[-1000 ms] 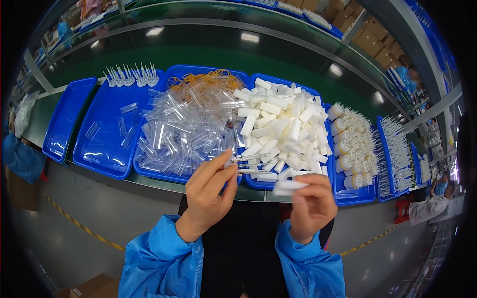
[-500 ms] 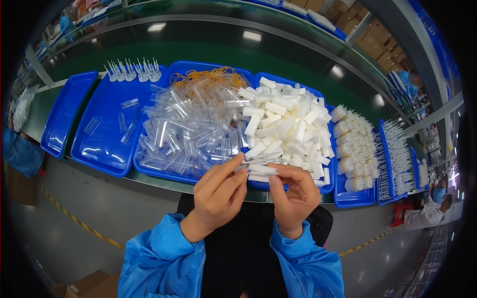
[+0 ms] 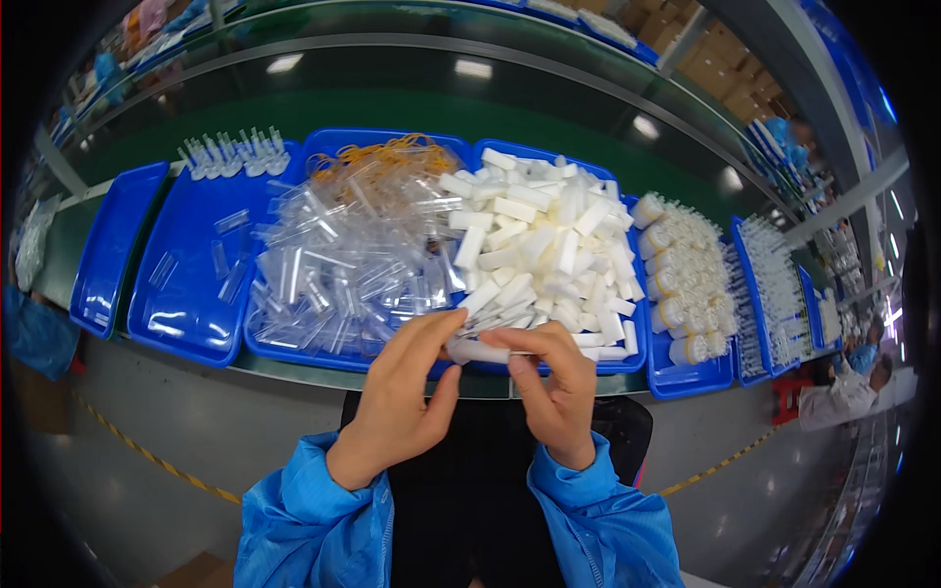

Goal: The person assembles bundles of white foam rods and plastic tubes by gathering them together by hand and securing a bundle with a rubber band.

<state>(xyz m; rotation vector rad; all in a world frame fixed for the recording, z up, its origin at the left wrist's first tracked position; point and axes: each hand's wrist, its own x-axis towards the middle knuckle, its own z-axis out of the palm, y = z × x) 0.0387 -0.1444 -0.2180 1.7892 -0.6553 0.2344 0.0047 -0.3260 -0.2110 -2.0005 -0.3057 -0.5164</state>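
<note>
In front of the trays, my right hand (image 3: 555, 387) pinches a slim white foam-like piece (image 3: 480, 351) between thumb and fingers, held roughly level. Its left end looks cloudy and translucent. My left hand (image 3: 400, 392) is beside that end, fingers stretched over it and thumb apart; I cannot tell whether its fingertips touch it. Just beyond my hands, a heap of white foam-like blocks (image 3: 534, 235) fills a blue tray (image 3: 627, 367). Left of that heap, clear plastic tubes (image 3: 323, 279) and orange elastic bands (image 3: 377, 155) lie piled in another blue tray (image 3: 257, 343).
Farther left is a blue tray (image 3: 181, 328) with a few clear tubes and upright white stemmed parts (image 3: 235, 157). A narrower blue tray (image 3: 98, 284) stands beyond. To the right are bundled white parts (image 3: 681, 279) in a tray and more thin parts (image 3: 774, 269). Co-workers sit at both sides.
My left thumb has parted from its fingers, and the left hand has opened. The right hand keeps the white piece, now tilted slightly. The whole view has shifted a little.
</note>
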